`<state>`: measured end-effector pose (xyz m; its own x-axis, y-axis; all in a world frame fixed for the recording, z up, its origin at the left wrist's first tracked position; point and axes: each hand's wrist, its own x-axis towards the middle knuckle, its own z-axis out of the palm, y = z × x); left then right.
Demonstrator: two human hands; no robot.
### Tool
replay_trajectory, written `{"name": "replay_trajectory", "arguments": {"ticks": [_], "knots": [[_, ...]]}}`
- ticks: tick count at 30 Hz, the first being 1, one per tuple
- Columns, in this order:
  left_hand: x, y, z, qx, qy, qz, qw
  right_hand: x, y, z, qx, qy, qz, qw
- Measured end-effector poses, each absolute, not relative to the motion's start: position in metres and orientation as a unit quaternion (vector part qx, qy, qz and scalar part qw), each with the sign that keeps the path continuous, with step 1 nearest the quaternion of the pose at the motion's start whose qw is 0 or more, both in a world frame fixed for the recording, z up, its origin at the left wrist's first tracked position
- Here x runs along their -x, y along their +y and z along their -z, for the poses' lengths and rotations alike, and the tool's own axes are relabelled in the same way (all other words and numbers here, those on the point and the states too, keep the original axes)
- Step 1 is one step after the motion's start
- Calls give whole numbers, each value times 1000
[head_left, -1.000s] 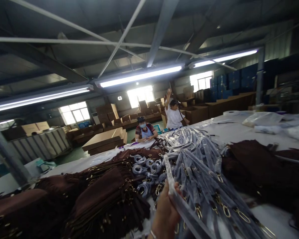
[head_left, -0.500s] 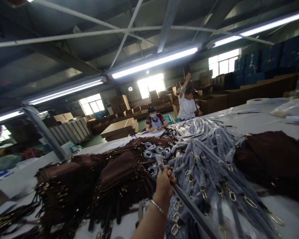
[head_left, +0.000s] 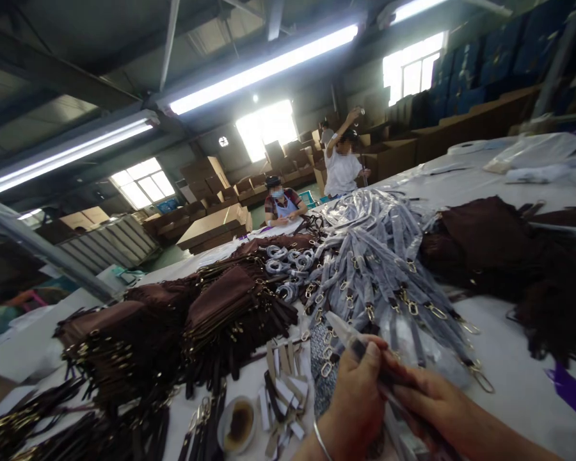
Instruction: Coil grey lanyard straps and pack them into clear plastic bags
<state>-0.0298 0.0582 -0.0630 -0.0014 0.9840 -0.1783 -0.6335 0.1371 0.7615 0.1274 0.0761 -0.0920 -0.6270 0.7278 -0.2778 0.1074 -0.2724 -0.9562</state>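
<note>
My left hand, with a silver bangle at the wrist, is closed around a dark strap in a clear plastic sleeve. The sleeve's pale end sticks out past my thumb, up and to the left. Close beside it, my right hand grips the same strap further back; its fingers are partly hidden. Just beyond my hands spreads a heap of plastic-sleeved straps with gold clasps. Several rolled straps lie to the left of that heap. A grey speckled piece is beside my left hand.
Stacked dark brown bags with gold fittings cover the left of the white table. Nearer are a bowl of brown liquid and a pile of small strips. More brown pieces lie right. Two co-workers are across the table.
My left hand has come down and nearer with the strap. My right hand has entered the view and joined it on the strap. The view has tilted downward.
</note>
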Motion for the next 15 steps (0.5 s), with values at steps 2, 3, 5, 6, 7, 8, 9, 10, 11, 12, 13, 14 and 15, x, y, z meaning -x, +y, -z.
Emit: {"name": "replay_trajectory", "arguments": {"ticks": [2, 3, 5, 6, 7, 8, 9, 10, 11, 12, 13, 14, 15], "knots": [[49, 58, 65, -235, 401, -599, 652, -117, 75, 95, 399, -539, -710, 213], [60, 58, 66, -222, 424, -591, 650, -116, 74, 98, 411, -543, -700, 214], [77, 58, 68, -191, 460, -576, 648, -120, 72, 104, 424, -556, -684, 209], [83, 58, 69, -181, 471, -571, 647, -123, 71, 104, 420, -559, -687, 199], [86, 57, 70, -175, 477, -567, 648, -126, 70, 104, 410, -558, -697, 187], [86, 57, 70, -173, 478, -566, 649, -128, 69, 102, 395, -553, -713, 176], [84, 56, 70, -171, 477, -565, 651, -130, 69, 100, 377, -545, -730, 168], [81, 56, 70, -170, 476, -563, 654, -130, 69, 97, 361, -535, -746, 164], [76, 55, 70, -170, 475, -558, 658, -130, 69, 94, 348, -524, -760, 164], [71, 55, 70, -169, 474, -553, 664, -130, 70, 92, 339, -515, -770, 164], [65, 54, 69, -170, 473, -545, 671, -129, 70, 92, 334, -509, -776, 164], [60, 54, 69, -169, 473, -538, 677, -129, 71, 93, 334, -506, -779, 163], [56, 54, 68, -168, 473, -532, 682, -130, 72, 96, 334, -507, -779, 161]]}}
